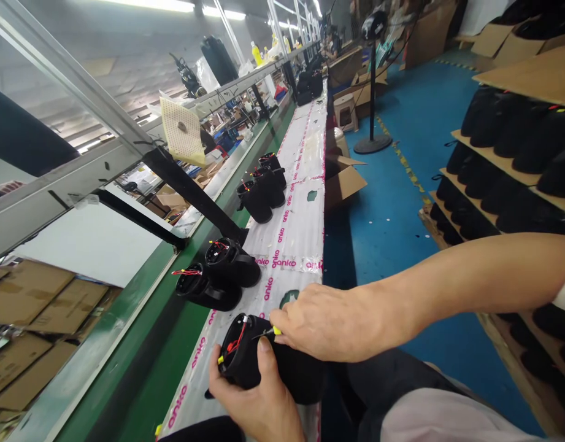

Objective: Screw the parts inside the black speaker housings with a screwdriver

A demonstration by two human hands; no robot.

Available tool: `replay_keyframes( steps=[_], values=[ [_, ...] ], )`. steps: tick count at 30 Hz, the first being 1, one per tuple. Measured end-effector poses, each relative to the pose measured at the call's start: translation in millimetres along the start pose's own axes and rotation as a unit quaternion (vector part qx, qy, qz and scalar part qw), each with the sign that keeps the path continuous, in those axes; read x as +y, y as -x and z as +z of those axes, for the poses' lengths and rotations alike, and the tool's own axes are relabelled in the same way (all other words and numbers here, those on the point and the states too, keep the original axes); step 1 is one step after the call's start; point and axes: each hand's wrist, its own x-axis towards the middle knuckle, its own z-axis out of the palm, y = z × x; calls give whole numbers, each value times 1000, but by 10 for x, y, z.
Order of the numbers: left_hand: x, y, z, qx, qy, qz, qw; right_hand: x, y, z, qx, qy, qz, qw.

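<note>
The black housing (300, 374), a rounded, cloth-looking tube, lies tilted between the person's hands, its open end facing away to the left of the right hand. It is probably light to moderate in weight, with a stiff shell under a skin that should give good friction yet could snag or be cut. The red wires (238, 339) in its mouth look thin and easily pulled, so the sounder hold is around the outer wall, fingers clear of the opening.

The left hand (268, 402) does much of that: it is curled around the housing near the rim, thumb on the upper side, fingertips close to the wires. The right hand (337, 322) is closed on a small tool (276, 330) with a yellow part and a thin, dark tip, which points toward the left thumb; a slip there could nick thumb or covering. Whether the tip touches the covering cannot be told.

Below the hands runs a white, pink-lettered sheet (305, 239); whether the housing rests on it is hidden. Just beyond the left hand's fingers lie two similar housings (224, 298), and farther ahead a small group (259, 202). Left of the left hand is a green belt (172, 344); well right of the right hand, a loaded rack (516, 147).
</note>
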Motion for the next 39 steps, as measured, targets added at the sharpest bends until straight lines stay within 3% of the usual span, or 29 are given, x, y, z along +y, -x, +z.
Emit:
replay_keyframes(
  steps=[3,11,21,28,39],
  values=[
    [60,31,32,19,-25,13,999,-61,-5,-10,-16,21,0,1000],
    [102,39,45,29,-46,3,999,-136,-45,63,11,65,-5,998],
    [64,-53,39,-8,-25,12,1000,-105,0,70,37,54,-5,998],
    [60,-105,57,-68,11,34,997,6,158,144,84,124,-12,989],
    [168,-98,48,-112,24,6,993,52,239,477,156,9,52,986]
  ],
)
